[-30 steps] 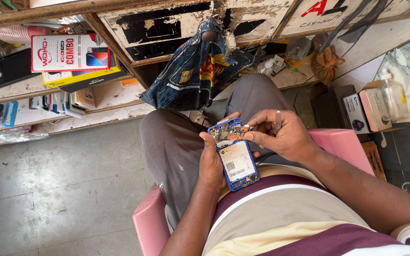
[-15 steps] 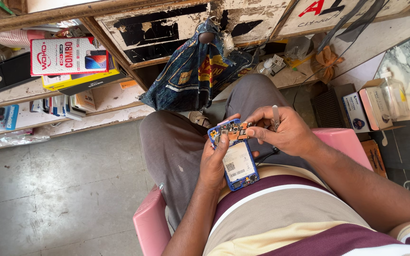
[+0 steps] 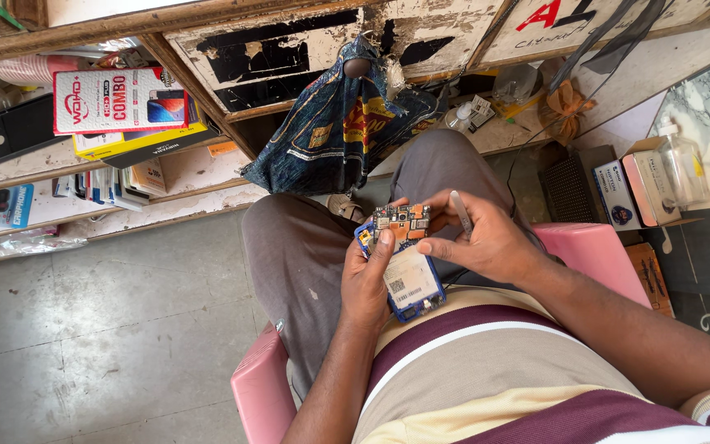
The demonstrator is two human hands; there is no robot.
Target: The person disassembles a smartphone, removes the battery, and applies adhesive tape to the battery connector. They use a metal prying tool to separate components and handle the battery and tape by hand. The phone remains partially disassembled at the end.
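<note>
While the person sits on a pink stool (image 3: 593,251), the left hand (image 3: 367,284) grasps an opened phone (image 3: 404,267) with a blue frame, the fingers wrapped behind its left edge and the thumb (image 3: 381,247) pressed on its face. The phone is held above the lap, its exposed circuit board (image 3: 402,220) at 12 o'clock and a white-labelled battery (image 3: 409,279) below it toward 5 o'clock. The right hand (image 3: 486,242) closes on the phone from 3 o'clock, its fingertips touching the board's upper right corner. A thin metal tool (image 3: 460,210) is pinched in that same hand and points toward 12 o'clock. Grey trousers (image 3: 306,255) lie beneath both hands. At 12 o'clock from the phone, a dark blue printed bag (image 3: 330,136) hangs from a worn wooden counter (image 3: 289,45). At 10 o'clock, shelves carry a red and white box (image 3: 117,100), a yellow box (image 3: 137,141) and a black phone case (image 3: 2,136). At 2 o'clock, small cartons (image 3: 630,189) and a clear bottle (image 3: 684,168) stand well apart from the hands. At 8 o'clock lies the grey concrete floor (image 3: 92,345).
</note>
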